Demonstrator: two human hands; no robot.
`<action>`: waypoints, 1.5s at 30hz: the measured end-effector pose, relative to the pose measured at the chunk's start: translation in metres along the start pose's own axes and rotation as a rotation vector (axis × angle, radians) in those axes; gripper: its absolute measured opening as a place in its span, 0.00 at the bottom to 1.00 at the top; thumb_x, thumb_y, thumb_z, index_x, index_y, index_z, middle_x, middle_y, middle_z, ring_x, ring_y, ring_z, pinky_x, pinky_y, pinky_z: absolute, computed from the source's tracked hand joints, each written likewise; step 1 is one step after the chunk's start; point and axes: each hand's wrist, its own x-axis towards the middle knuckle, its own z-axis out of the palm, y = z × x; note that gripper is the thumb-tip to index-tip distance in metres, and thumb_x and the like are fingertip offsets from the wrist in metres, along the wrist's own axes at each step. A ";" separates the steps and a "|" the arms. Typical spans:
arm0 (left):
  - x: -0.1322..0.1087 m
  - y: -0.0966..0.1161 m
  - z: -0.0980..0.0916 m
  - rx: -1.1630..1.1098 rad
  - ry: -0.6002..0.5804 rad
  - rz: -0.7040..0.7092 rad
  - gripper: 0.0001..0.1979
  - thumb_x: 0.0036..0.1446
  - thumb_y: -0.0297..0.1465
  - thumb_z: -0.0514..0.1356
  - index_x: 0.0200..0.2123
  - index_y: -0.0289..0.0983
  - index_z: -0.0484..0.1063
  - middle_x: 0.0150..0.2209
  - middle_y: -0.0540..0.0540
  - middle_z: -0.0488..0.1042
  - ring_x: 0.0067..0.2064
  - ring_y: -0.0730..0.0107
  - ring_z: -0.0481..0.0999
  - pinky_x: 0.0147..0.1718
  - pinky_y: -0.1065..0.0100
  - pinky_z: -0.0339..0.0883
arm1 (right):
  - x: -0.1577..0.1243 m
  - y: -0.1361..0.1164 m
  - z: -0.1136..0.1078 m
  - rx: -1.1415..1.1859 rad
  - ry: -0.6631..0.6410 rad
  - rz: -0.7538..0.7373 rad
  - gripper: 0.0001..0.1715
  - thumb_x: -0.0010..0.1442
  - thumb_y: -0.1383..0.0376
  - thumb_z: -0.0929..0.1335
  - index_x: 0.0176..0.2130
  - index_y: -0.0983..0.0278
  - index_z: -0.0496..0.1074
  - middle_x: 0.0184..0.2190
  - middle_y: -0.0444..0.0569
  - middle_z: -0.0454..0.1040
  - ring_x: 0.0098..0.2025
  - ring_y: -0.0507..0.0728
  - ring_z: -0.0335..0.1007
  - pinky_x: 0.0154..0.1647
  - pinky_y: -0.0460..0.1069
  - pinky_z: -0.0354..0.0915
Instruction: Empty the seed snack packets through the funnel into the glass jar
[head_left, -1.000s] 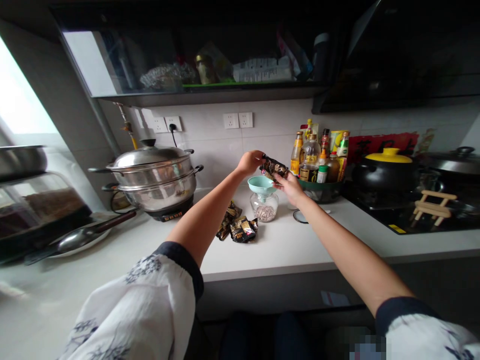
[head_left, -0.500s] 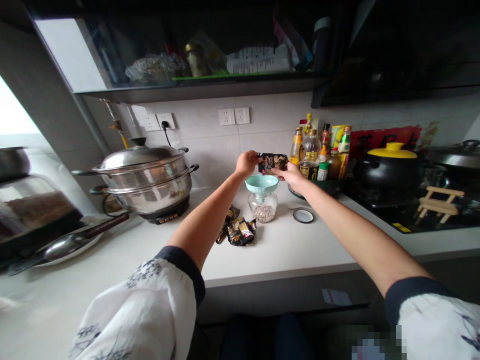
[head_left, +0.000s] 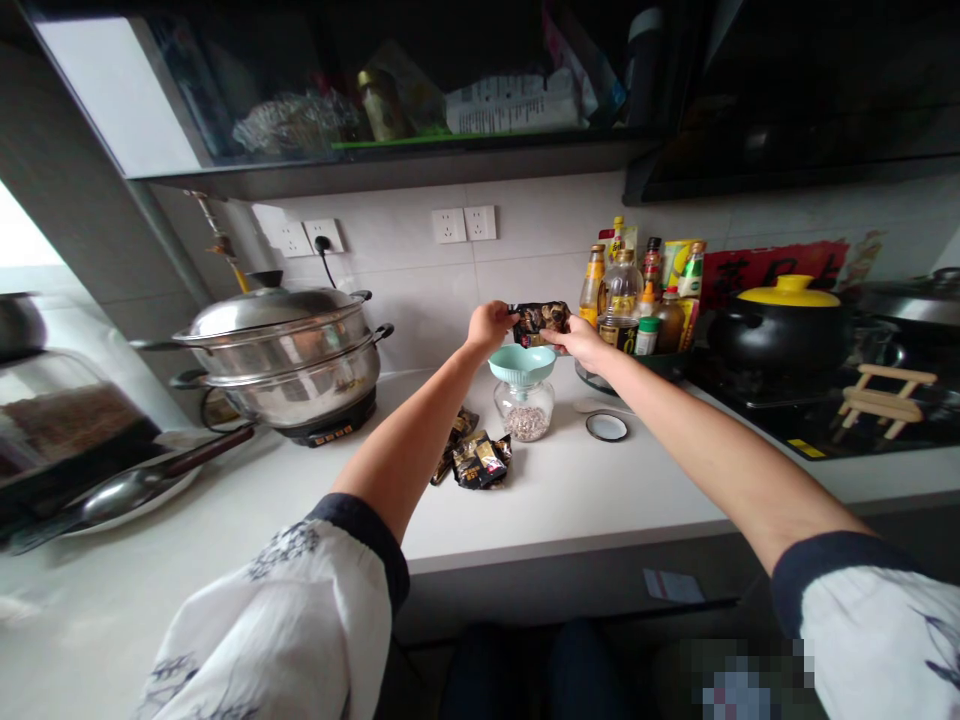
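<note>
Black packet [head_left: 541, 318], glossy printed film, roughly oblong, held in the air over the rear half of the white countertop [head_left: 622, 492], directly above the funnel; contact with the rim cannot be told. Left hand [head_left: 491, 325]: thumb and fingers pinching the packet's left end. Right hand [head_left: 581, 340]: thumb laid across the front near the right end, fingers closed behind, their tips mostly hidden. Handling, as judged: grip by the end margins only, film lightly taut, packet level and clear of the rim, squeeze kept low so that nothing bursts sideways; whether it is sealed cannot be told. Funnel [head_left: 523, 364]: pale mint, apparently plastic, wide ribbed bowl, seated upright in the jar's mouth. Jar [head_left: 525, 412]: clear, rounded, smooth, well back from the countertop's front edge; contents, pale speckled pieces [head_left: 526, 424], coarse, loosely heaped at the bottom. Further packets [head_left: 481, 461]: crinkled black-and-gold film, piled left of the jar, nearer the front edge. Lid [head_left: 607, 427]: flat disc, dark rim, pale centre, lying right of the jar, likewise back from the front edge.
</note>
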 end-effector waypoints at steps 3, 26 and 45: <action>-0.001 -0.002 0.000 -0.017 -0.003 -0.007 0.09 0.48 0.30 0.61 0.21 0.36 0.63 0.18 0.52 0.65 0.22 0.75 0.67 0.27 0.71 0.62 | -0.001 -0.003 -0.001 -0.031 -0.004 -0.013 0.20 0.44 0.63 0.76 0.33 0.65 0.66 0.25 0.41 0.70 0.23 0.47 0.61 0.23 0.45 0.61; -0.005 -0.012 0.013 -0.099 0.006 -0.133 0.18 0.42 0.22 0.65 0.38 0.36 0.65 0.22 0.55 0.69 0.26 0.75 0.70 0.31 0.73 0.64 | 0.005 -0.012 -0.001 -0.195 -0.049 -0.174 0.24 0.46 0.63 0.75 0.41 0.64 0.66 0.38 0.47 0.74 0.41 0.55 0.69 0.47 0.54 0.66; 0.001 -0.022 0.019 -0.122 0.019 -0.121 0.19 0.43 0.23 0.64 0.42 0.35 0.67 0.23 0.54 0.71 0.27 0.74 0.70 0.32 0.71 0.65 | 0.012 -0.002 -0.002 -0.246 -0.006 -0.195 0.24 0.44 0.64 0.75 0.41 0.65 0.67 0.40 0.49 0.74 0.43 0.58 0.70 0.49 0.58 0.66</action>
